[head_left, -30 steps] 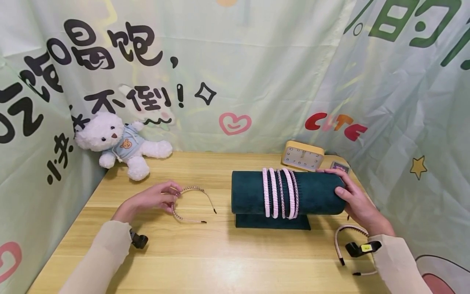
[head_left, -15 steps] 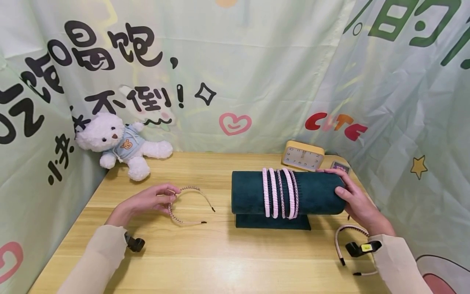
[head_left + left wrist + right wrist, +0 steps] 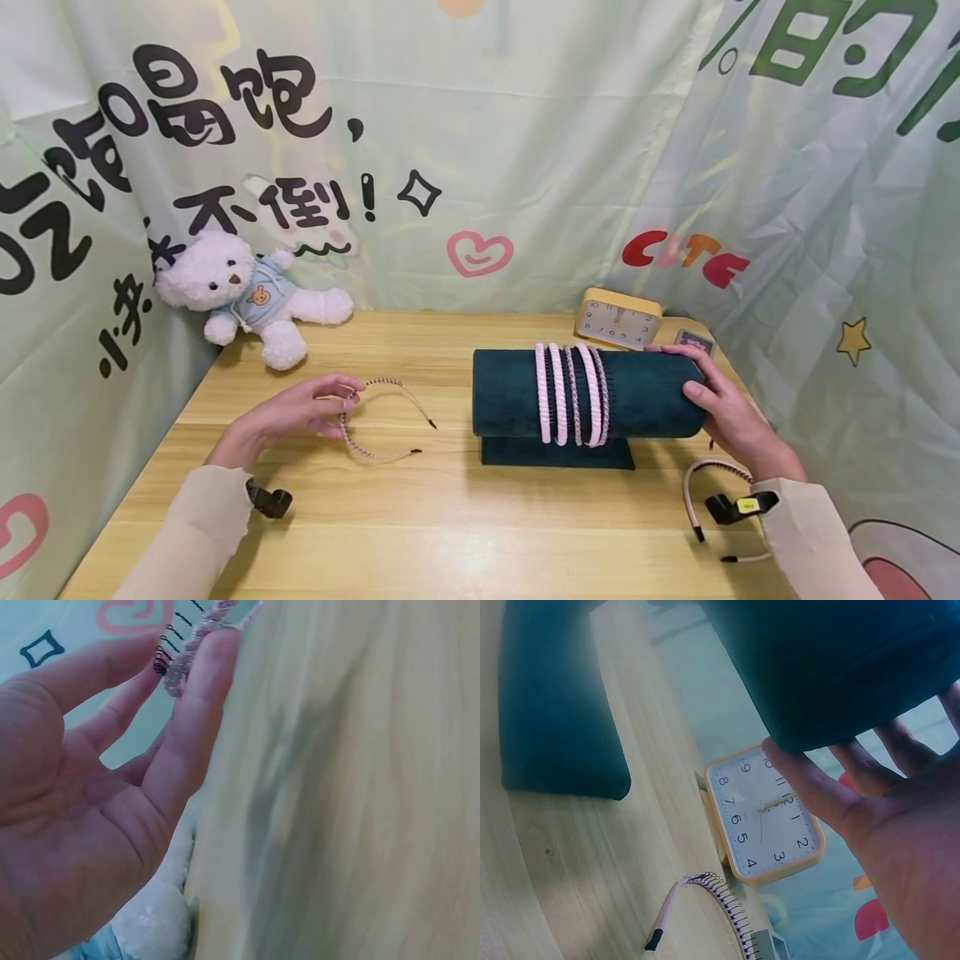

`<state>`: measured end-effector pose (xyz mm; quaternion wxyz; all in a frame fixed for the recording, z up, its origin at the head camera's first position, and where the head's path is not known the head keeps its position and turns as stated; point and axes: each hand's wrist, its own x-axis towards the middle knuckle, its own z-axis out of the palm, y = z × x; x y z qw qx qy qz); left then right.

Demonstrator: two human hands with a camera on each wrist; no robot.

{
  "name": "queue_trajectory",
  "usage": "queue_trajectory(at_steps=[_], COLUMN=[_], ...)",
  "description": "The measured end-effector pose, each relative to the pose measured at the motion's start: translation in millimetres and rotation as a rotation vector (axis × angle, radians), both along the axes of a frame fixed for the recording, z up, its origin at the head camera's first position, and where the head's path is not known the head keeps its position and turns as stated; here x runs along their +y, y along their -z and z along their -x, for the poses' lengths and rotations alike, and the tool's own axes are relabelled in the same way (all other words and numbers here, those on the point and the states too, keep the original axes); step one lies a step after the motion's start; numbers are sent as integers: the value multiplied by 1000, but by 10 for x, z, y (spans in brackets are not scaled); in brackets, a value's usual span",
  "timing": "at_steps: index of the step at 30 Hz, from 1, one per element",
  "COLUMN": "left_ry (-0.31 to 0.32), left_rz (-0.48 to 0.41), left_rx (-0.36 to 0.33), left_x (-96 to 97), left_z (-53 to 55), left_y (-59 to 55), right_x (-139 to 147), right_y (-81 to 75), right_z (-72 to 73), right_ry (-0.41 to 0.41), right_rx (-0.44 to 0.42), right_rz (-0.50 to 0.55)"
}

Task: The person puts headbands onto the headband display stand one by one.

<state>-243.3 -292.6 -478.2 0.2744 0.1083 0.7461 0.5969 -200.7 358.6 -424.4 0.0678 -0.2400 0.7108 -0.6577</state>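
My left hand [image 3: 300,412] pinches a thin pink headband [image 3: 386,382] at the middle of its curve. Its two black-tipped ends point right, towards the stand. In the left wrist view, braided pink trim and dark comb teeth [image 3: 171,645] show at the fingertips. A dark green velvet roll stand [image 3: 502,392] stands right of centre, with several pink headbands [image 3: 560,396] looped side by side round its middle. My right hand [image 3: 738,421] grips the roll's right end, thumb in front and fingers behind. The right wrist view shows those fingers [image 3: 806,776] against the roll's end.
Near my right wrist lies another headband [image 3: 688,492], partly under the forearm. A yellow-framed clock [image 3: 618,318] and a small grey item [image 3: 695,340] sit behind the stand. A white teddy bear [image 3: 225,283] leans in the back left corner. Printed cloth [image 3: 555,167] walls the table.
My left hand has drawn slightly left, carrying the headband away from the stand. The right hand and the stand have stayed put.
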Motion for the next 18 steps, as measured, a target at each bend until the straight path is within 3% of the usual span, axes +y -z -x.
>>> queue_trajectory(at_steps=[4, 12, 18], left_ry=[-36, -9, -21], left_rz=[-1, -35, -34], left_rx=[20, 100, 118], left_x=[17, 137, 268], left_z=[-23, -44, -80], left_y=[-75, -261, -397], right_x=[0, 6, -16], right_y=[-3, 2, -15], right_z=[7, 5, -15], right_ry=[-4, -2, 0], right_rx=[-4, -6, 1], right_rz=[-3, -2, -6])
